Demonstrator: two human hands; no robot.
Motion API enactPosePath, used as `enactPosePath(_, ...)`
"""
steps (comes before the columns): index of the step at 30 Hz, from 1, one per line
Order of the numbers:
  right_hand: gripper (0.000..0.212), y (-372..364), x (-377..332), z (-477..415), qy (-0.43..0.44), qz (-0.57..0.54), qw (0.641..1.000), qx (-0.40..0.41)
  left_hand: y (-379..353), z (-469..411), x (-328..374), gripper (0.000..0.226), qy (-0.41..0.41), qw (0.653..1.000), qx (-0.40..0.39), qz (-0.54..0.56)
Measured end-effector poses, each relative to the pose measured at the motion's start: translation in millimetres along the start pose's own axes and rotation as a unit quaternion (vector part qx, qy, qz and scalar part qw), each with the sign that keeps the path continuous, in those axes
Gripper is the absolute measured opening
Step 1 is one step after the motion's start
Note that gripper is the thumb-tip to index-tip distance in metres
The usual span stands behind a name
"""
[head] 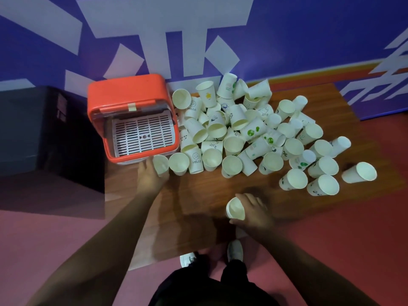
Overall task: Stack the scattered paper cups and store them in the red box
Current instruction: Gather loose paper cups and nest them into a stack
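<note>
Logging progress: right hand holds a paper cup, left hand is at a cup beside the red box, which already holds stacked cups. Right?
One slip: the head view shows the red box holding no cups, just a white slotted tray. The rest stands.

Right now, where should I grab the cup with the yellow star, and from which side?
Grip the yellow star cup around its upper wall, just under the rim, coming from above. It seems to stand mouth up, with its base packed among other cups, so only its top part is free.
</note>
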State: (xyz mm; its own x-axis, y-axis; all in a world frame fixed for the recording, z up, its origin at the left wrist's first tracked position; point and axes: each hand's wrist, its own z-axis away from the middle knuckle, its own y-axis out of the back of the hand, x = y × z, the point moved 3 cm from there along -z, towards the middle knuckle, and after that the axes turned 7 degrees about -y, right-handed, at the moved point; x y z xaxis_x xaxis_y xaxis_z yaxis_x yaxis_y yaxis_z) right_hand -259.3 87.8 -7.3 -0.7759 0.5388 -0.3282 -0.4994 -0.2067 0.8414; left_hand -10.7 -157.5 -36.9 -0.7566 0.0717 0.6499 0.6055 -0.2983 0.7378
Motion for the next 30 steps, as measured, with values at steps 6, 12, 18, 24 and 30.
enactPosePath(6, 0.097, -1.5, -9.3, -8.4, -0.003, -0.039, 0.999, -0.026, -2.0, -1.2, 2.2, 0.079, -0.044, 0.997, -0.035, -0.055)
enactPosePath(12, 0.086, 15.1, -15.1, -22.8, -0.037, -0.113, 0.991, 0.057, 6.0, 6.8, -6.5, 0.073, -0.021, 0.998, -0.039, -0.037)
enactPosePath(18, 0.051, 35.6, -14.6, -74.8, -0.035, -0.055, 0.994, 0.083, 25.1, 49.9, -17.7, 0.064, 0.004, 0.999, 0.052, 0.015)
enactPosePath(24, 0.045, 32.2, -13.1, -105.8, -0.051, -0.023, 0.998, 0.023, 25.7, 91.4, 41.7, 0.067, -0.100, 0.982, 0.025, 0.158)
enactPosePath(30, 0.031, 34.1, -1.0, -114.5, -0.049, -0.028, 0.997, 0.045, -10.8, 107.4, 111.2, 0.065, -0.231, 0.936, -0.124, 0.236)
